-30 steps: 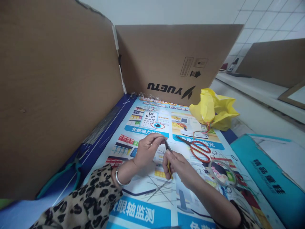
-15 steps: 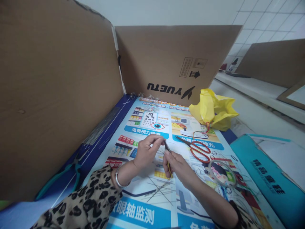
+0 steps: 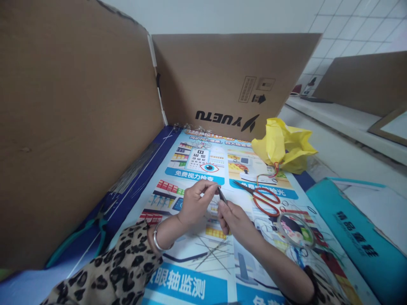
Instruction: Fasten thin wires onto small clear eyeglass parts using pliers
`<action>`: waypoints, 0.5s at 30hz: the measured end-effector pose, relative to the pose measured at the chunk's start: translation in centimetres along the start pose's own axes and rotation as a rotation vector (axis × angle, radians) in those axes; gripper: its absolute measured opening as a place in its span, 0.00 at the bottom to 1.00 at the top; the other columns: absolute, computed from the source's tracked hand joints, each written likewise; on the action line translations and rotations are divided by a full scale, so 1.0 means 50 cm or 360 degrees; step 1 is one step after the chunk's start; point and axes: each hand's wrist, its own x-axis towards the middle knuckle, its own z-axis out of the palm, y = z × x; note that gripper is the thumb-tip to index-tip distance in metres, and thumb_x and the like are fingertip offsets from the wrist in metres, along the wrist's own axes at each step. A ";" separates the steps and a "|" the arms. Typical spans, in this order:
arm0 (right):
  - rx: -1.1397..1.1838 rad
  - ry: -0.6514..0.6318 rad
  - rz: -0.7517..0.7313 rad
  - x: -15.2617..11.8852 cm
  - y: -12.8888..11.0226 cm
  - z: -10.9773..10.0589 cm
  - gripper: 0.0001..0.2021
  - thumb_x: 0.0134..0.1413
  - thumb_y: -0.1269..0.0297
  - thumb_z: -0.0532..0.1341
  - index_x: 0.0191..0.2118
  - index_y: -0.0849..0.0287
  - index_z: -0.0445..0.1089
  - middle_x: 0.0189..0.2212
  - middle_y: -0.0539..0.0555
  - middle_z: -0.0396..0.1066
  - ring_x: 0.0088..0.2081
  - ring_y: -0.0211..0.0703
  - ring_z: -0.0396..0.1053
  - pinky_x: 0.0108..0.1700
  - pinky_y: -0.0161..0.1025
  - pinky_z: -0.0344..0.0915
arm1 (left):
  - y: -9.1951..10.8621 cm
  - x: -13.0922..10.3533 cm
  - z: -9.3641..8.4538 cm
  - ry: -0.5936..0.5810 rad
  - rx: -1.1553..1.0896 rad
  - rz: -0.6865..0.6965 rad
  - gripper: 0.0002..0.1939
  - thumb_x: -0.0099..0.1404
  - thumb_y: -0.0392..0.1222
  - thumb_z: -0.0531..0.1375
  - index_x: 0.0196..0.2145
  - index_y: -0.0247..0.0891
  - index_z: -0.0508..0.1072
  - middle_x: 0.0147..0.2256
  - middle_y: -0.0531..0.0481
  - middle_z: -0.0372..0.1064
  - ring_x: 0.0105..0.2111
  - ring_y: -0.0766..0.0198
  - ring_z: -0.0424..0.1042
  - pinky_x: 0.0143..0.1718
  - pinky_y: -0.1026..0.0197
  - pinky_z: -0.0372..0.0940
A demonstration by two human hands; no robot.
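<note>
My left hand (image 3: 196, 204) is closed in a pinch, thumb against forefinger, on what looks like a thin wire mostly hidden by the fingers. My right hand (image 3: 234, 220) is wrapped round a pair of narrow-nosed pliers (image 3: 221, 195); their dark jaws point up and left and meet the left fingertips. In the earlier picture a yellow handle shows below the right fist. Several thin straight wires (image 3: 212, 253) lie crossed on the printed sheet under the hands. Red-handled scissors (image 3: 266, 201) rest just right of the right hand, blades toward the left.
Teal-handled pliers (image 3: 101, 224) and a bundle of wires (image 3: 133, 173) lie at left. A roll of tape (image 3: 280, 228) sits at right, a yellow paper bag (image 3: 280, 146) behind it. Cardboard panels (image 3: 203, 76) wall the back and left. A teal box (image 3: 352, 237) stands right.
The right hand has turned a little, and the yellow handle below it has gone out of sight. The left hand keeps its pinch in nearly the same spot.
</note>
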 end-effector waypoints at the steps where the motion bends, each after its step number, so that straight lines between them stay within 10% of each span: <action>1: -0.0016 0.0013 0.0014 0.000 -0.001 0.001 0.21 0.54 0.43 0.45 0.23 0.56 0.53 0.13 0.44 0.54 0.15 0.33 0.54 0.21 0.34 0.55 | 0.001 0.000 0.000 0.0003 0.0004 0.0006 0.09 0.61 0.42 0.54 0.31 0.37 0.73 0.28 0.52 0.72 0.31 0.67 0.71 0.36 0.65 0.64; 15: -0.0575 0.0182 -0.0175 0.008 0.017 -0.009 0.19 0.57 0.47 0.43 0.31 0.56 0.61 0.19 0.49 0.62 0.23 0.40 0.60 0.27 0.36 0.53 | 0.008 0.007 0.000 -0.0006 -0.0348 -0.0232 0.08 0.59 0.43 0.55 0.28 0.36 0.69 0.25 0.52 0.69 0.28 0.67 0.70 0.33 0.64 0.65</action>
